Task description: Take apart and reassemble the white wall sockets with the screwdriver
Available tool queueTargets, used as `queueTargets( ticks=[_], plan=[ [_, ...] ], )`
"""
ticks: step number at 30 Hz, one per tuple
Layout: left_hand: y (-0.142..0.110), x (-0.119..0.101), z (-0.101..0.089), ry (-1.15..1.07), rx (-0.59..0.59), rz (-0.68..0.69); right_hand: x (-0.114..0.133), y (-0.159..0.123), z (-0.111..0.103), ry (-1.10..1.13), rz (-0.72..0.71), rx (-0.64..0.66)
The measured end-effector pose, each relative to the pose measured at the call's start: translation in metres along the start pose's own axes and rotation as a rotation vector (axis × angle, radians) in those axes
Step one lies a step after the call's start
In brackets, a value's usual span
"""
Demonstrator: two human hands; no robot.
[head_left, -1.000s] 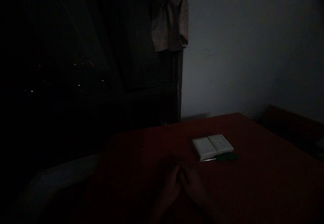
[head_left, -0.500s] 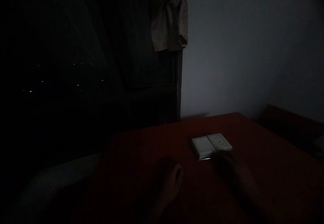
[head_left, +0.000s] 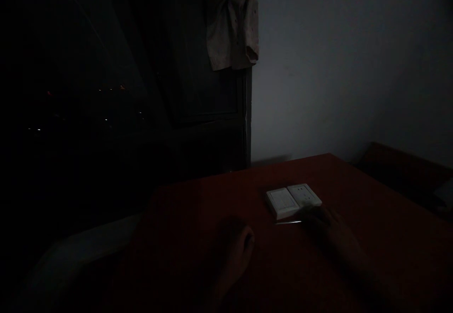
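A white double wall-plate unit lies on the table, with a plain switch panel (head_left: 283,199) on its left half and a socket panel (head_left: 303,194) with small slots on its right. My right hand (head_left: 331,226) is at the unit's near right corner, its fingers closed and in deep shadow. From them a thin shiny rod (head_left: 289,222) points left along the unit's near edge; whether it touches is too dark to tell. My left hand (head_left: 240,247) rests on the table to the left and nearer me, fingers curled, nothing showing in them.
The dark red table (head_left: 198,200) runs back toward a pale wall (head_left: 318,68). A cloth (head_left: 231,30) hangs by a dark window (head_left: 88,105) with small lights beyond. On the right stands a dark reddish piece of furniture (head_left: 406,157). The room is very dim.
More of the shiny rod shows now, and it sits slightly apart from the unit's front edge. My right hand has shifted a little over the socket's near corner. My left hand stays put.
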State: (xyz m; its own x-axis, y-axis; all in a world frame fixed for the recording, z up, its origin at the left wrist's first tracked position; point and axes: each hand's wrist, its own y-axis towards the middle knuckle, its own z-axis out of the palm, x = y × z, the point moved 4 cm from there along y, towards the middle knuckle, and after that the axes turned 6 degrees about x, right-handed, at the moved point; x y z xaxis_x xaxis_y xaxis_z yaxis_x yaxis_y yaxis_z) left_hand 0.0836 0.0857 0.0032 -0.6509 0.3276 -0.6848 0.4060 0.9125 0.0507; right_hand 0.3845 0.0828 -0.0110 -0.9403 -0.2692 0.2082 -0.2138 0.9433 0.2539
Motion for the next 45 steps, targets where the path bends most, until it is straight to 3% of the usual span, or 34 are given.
queueTargets(
  ticks=[2,4,8,11,14,19,24,29,39,45],
  plan=[
    [0.001,0.0,0.0,-0.035,0.02,-0.016,-0.005,-0.006,0.001,0.018,-0.037,-0.023],
    [0.002,0.0,0.0,-0.071,0.025,-0.031,-0.016,-0.011,-0.001,0.072,0.027,-0.08],
    [0.012,-0.003,0.004,-0.189,0.046,-0.03,-0.047,-0.009,-0.015,0.338,0.424,-0.27],
    [0.03,-0.009,0.011,-0.211,0.05,0.009,-0.067,0.008,-0.021,0.651,0.646,-0.236],
    [0.058,-0.018,0.019,-0.142,0.016,0.074,-0.078,0.027,-0.023,0.705,0.704,-0.163],
    [0.103,-0.032,0.035,-0.126,0.01,0.115,-0.081,0.042,-0.006,0.775,0.713,-0.031],
    [0.119,-0.041,0.043,-0.135,0.066,0.18,-0.071,0.044,0.007,0.821,0.682,0.009],
    [0.099,-0.031,0.026,-0.119,0.1,0.15,-0.042,0.045,0.015,0.847,0.613,0.026],
    [0.013,0.016,-0.044,0.023,0.148,0.026,0.068,0.044,0.033,0.883,0.448,0.085],
    [-0.025,0.032,-0.062,0.135,0.115,-0.058,0.107,0.045,0.033,0.901,0.363,0.132]
  ],
)
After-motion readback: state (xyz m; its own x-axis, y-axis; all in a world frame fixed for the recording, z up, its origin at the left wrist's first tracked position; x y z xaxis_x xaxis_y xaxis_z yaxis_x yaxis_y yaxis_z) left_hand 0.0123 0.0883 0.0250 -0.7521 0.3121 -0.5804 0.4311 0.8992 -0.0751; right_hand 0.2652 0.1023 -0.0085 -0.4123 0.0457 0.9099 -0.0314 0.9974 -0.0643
